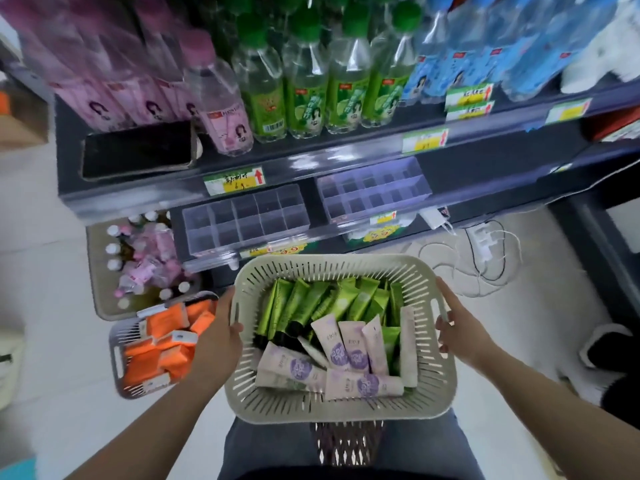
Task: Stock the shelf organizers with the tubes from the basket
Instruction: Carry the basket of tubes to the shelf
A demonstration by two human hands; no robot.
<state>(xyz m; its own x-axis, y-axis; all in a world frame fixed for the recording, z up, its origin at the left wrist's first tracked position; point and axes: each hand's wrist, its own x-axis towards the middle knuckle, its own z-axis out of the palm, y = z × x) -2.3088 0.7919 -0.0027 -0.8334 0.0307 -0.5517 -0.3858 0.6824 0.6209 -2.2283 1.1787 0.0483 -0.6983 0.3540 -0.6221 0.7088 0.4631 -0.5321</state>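
In the head view, the left hand [221, 336] and right hand [459, 329] are gripping, fingers curled over opposite rims, the beige slotted plastic basket [341, 408] carrying green and pale lilac tubes [341, 344], below two clear compartmented shelf organizers [244, 221].

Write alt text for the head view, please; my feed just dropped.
Left hand and right hand grip a slotted basket of green tubes and pale purple tubes below two clear shelf organizers, both unfilled.
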